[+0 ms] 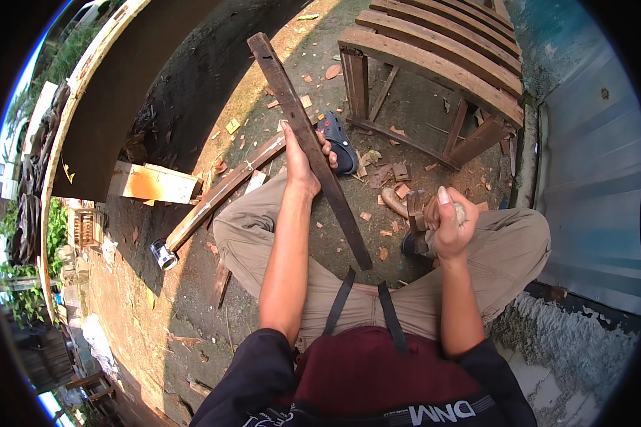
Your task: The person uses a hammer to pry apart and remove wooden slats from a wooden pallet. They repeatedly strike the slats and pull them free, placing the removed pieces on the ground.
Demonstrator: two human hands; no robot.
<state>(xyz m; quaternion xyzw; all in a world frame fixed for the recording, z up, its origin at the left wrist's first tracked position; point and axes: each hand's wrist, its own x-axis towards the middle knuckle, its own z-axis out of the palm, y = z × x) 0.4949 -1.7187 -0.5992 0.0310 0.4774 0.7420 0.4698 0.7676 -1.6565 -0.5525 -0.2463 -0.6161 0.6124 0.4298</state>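
My left hand (301,165) is wrapped around a long dark wooden slat (286,96), gripping it near the middle. The slat slants from the upper left down to a tip between my knees. Small dark holes dot its face. In my right hand (454,222), closed with the thumb up, is a hammer (417,217) with a dark metal head and a wooden handle. It is held over my right knee, apart from the slat. Just left of the hammer head, a curved tan piece (393,202) lies near the ground; its kind is unclear.
A slatted wooden bench (434,60) stands ahead to the right, beside a blue-grey metal wall (591,171). At left, a wooden beam (228,181) lies near a shiny can (164,254) and a pale block (155,182). Wood chips litter the ground around a dark clog (340,146).
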